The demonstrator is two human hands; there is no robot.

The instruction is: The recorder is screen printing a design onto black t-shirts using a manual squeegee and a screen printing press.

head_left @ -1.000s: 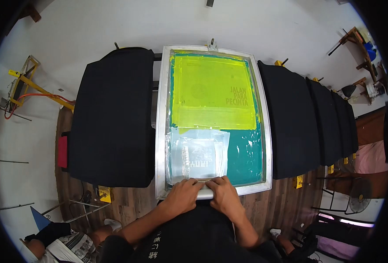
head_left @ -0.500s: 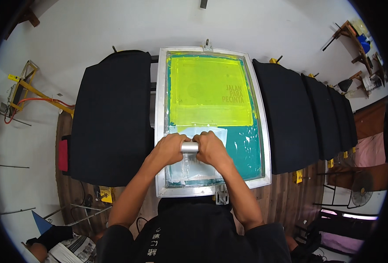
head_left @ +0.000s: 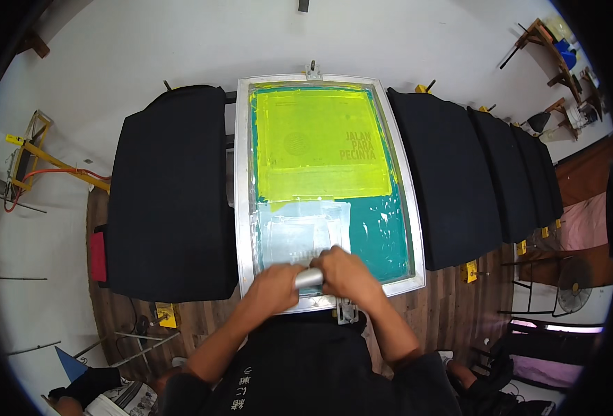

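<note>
Both hands grip a squeegee with a silvery, rounded handle [head_left: 309, 279] near the close end of a screen-printing frame [head_left: 418, 239]. My left hand [head_left: 272, 288] is wrapped round its left end and my right hand [head_left: 348, 279] round its right end. The handle slants slightly, right end higher; its blade is hidden. Inside the metal frame, the far part of the mesh is covered by yellow-green film [head_left: 313, 132] with faint lettering. A pale, whitish patch [head_left: 289, 210] with wet-looking streaks lies nearer me, and teal mesh [head_left: 379, 239] with white smears shows at its right.
Black padded boards stand in a row, one board [head_left: 171, 201] left of the frame and several to the right [head_left: 448, 180]. A metal clamp [head_left: 348, 310] sits at the frame's near edge. A fan [head_left: 574, 286] stands at far right. Other people's limbs show at both lower sides.
Both hands have drawn the squeegee toward me, from the middle of the pale patch to the frame's near end. The handle now slants, and more of the patch shows. The view has shifted slightly.
</note>
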